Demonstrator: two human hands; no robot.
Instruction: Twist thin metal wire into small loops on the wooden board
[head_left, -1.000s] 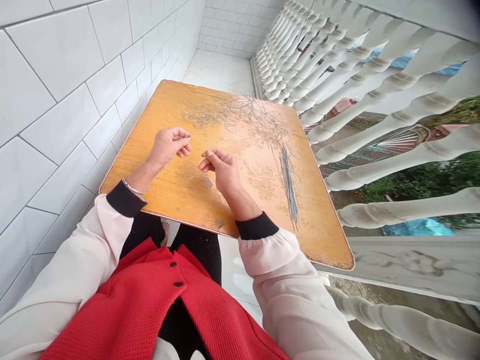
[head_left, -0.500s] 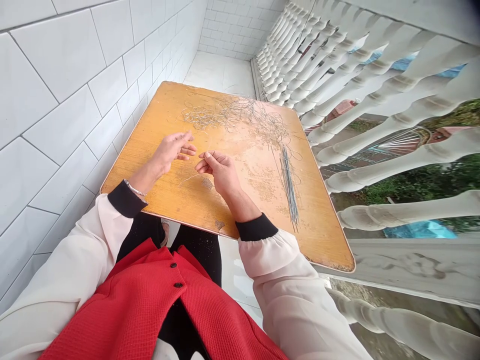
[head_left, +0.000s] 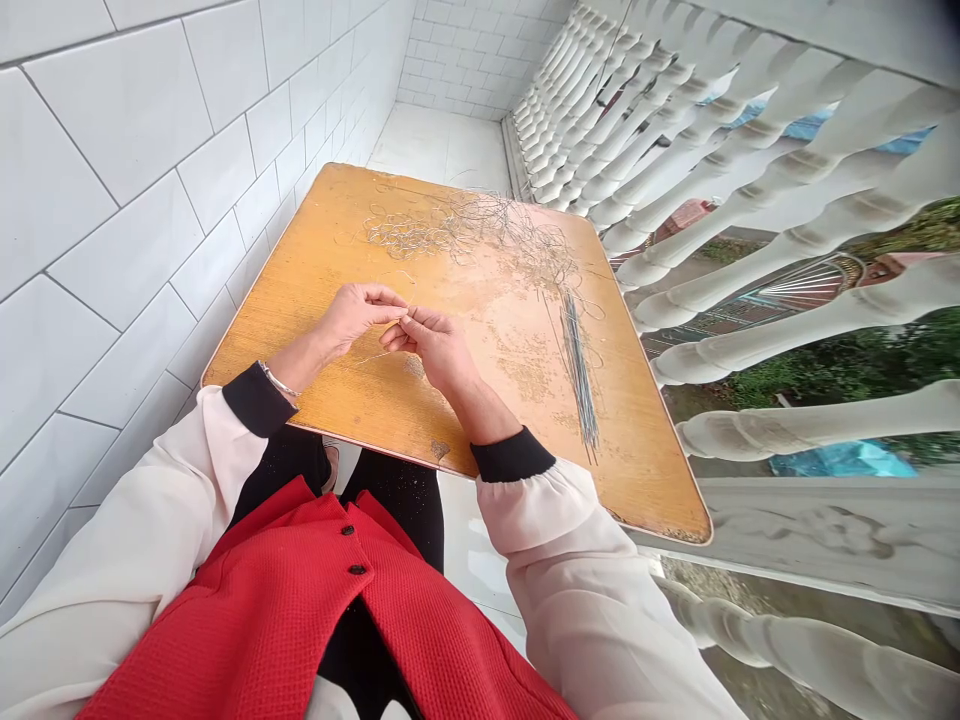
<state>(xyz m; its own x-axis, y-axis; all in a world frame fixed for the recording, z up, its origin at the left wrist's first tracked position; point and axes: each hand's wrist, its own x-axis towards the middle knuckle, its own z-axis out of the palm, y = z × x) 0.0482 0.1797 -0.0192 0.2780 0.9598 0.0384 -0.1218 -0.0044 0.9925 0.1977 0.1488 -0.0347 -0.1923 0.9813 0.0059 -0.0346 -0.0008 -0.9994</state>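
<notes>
My left hand and my right hand meet above the near part of the wooden table, fingertips touching or almost so. Both are closed in a pinch on a thin wire, whose loose end sticks out below my left hand. Exactly how the wire runs between the fingers is hidden. Beyond my hands lies a tangle of looped wires, spreading toward the table's far right. A bundle of straight grey wires rests to the right of my right hand.
The orange-brown table has worn, stained patches and rounded corners. A white tiled wall runs along its left side. White balusters stand close along the right, with greenery and a blue sheet beyond them.
My left hand has moved right and its spread fingers have closed into a pinch against the right fingertips. The right hand stays nearly in place, still pinching the wire.
</notes>
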